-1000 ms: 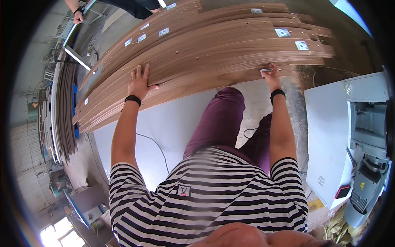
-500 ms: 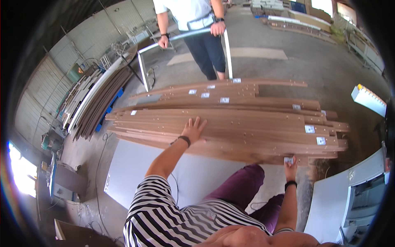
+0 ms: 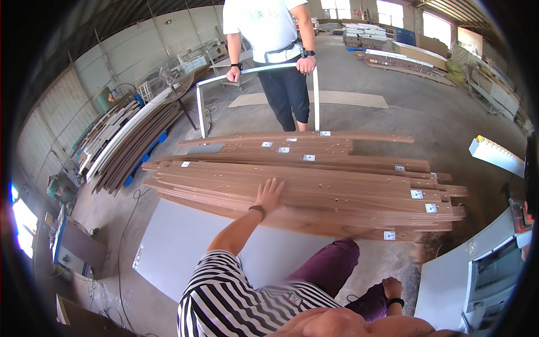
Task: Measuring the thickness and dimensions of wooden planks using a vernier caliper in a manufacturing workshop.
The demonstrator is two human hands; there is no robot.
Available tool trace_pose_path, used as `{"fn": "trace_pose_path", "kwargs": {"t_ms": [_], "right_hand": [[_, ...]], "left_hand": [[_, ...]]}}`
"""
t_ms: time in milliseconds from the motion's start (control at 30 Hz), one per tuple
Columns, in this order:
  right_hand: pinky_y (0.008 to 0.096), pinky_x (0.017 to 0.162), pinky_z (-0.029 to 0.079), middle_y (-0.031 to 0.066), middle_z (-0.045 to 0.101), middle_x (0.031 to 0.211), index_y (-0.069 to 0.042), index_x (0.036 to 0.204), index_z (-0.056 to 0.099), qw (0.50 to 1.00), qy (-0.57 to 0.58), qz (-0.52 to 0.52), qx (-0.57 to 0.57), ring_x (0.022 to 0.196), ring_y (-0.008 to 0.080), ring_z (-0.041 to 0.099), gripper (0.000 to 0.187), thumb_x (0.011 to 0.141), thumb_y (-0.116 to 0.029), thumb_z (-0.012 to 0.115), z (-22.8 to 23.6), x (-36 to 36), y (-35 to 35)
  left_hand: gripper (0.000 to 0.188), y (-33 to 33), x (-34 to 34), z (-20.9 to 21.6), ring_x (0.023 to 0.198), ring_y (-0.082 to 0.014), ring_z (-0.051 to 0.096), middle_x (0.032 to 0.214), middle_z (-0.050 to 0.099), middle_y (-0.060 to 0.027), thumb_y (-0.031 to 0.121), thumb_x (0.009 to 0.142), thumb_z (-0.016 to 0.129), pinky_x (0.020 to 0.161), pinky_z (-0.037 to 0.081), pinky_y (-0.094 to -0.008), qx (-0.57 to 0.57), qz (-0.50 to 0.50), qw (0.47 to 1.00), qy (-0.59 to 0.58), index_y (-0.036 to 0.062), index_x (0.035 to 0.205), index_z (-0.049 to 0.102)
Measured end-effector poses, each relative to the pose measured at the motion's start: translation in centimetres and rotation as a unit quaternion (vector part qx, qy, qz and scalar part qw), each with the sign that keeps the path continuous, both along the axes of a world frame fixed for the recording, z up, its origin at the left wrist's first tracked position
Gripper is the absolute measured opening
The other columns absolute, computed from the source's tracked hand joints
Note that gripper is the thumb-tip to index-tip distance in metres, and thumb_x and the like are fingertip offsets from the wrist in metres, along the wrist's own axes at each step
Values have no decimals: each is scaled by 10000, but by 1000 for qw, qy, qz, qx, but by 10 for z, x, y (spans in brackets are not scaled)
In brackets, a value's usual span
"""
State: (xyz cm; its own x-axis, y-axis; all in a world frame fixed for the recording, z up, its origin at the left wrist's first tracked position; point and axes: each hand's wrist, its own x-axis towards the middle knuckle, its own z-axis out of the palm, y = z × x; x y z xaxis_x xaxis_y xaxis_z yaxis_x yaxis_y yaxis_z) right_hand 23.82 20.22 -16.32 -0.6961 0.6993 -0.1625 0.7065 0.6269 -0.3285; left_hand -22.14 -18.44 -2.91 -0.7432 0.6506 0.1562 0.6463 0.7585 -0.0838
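Left fingers [image 3: 273,185] are spreading flat, released, palm side down; left hand [image 3: 270,196] is pressing on the top of the brown boards [image 3: 337,182] and isn't gripping anything. Right hand [image 3: 392,287] is sitting off the boards, low beside the purple trousers [image 3: 328,264]; its fingers are looking bent, but can't tell if they're holding anything. Dark bands are circling both wrists.

Boards are lying stacked crosswise in front of the person, wood-grained, ends staggering at the right, small holes showing along the faces. White labels [image 3: 389,236] are sticking to several, one near the close right edge. Pale grey panel [image 3: 174,238] is lying below the near edge of the stack, partly covered by it.

Beyond the stack, a co-worker [image 3: 263,33] in a white top is standing, both hands resting on a white metal frame [image 3: 200,109]. Flat tan sheet [image 3: 353,100] is lying on the floor [image 3: 404,121] behind. Off left, a long plank pile [image 3: 132,149] is sitting on a blue pallet [image 3: 147,156]. Near right, a grey machine [image 3: 446,272] is standing; a white piece with a yellow edge [image 3: 497,157] is showing farther up.
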Motion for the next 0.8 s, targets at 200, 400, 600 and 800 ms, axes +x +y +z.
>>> {"fn": "trace_pose_path", "kwargs": {"t_ms": [200,400,600,800], "right_hand": [[463,801,496,168,677,901,-94,855,710,997,36,-51,-49,877,374,633,330,766,-378,568,-14,2,4],[467,800,497,186,674,900,-98,885,708,997,20,-66,-43,895,382,631,346,767,-392,569,-23,-12,3],[454,793,508,159,682,891,-117,870,713,996,24,-77,-41,879,362,642,308,759,-372,582,-14,-17,2],[450,795,506,159,681,906,-115,888,708,995,19,-85,-54,890,364,639,314,761,-368,572,-10,-10,-5]], "left_hand": [[841,2,28,-13,1401,-299,231,1489,286,-178,369,747,724,1122,207,-490,108,17,994,29,34,1409,329],[736,8,43,-25,1360,-295,312,1458,353,-151,296,790,700,1114,248,-452,159,32,983,91,28,1386,363],[738,4,38,-34,1360,-283,316,1453,367,-136,313,786,700,1110,250,-451,144,37,983,104,49,1389,368],[732,0,45,-30,1357,-271,325,1455,369,-122,330,792,695,1100,255,-453,143,36,985,95,58,1390,372]]}}
